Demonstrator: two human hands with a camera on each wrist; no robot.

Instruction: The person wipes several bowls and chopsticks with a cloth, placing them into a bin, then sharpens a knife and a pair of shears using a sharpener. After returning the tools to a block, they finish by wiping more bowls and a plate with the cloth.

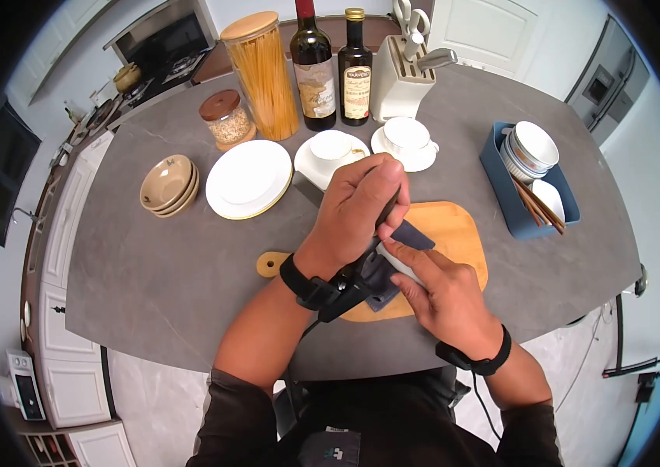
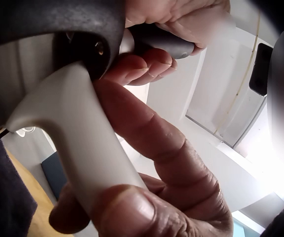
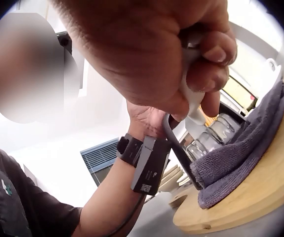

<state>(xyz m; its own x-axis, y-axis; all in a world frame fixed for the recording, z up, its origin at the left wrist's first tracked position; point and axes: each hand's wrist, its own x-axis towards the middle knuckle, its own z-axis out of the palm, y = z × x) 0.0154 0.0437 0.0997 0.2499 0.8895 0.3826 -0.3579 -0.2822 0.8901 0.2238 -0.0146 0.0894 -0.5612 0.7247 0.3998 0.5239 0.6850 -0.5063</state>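
Note:
My left hand [image 1: 361,198] is curled round the dark handle [image 2: 166,42] of what looks like a knife, above the cutting board [image 1: 454,233]. The blade is mostly hidden by the hand. My right hand [image 1: 446,284] grips the white handle [image 2: 85,133] of what looks like a knife sharpener, with index finger along it and thumb on its side. The sharpener's dark curved part [image 2: 58,19] joins the white handle. It stands on a folded dark grey cloth [image 3: 245,143], which lies on the board. Both hands are close together, the left one higher.
White plates [image 1: 248,179] and stacked brown bowls [image 1: 168,185] stand at the left. Two cups on saucers [image 1: 407,159] are ahead, before a pasta jar [image 1: 264,86], two bottles [image 1: 355,70] and a knife block [image 1: 401,82]. A blue bin [image 1: 512,206] holds bowls and chopsticks at the right.

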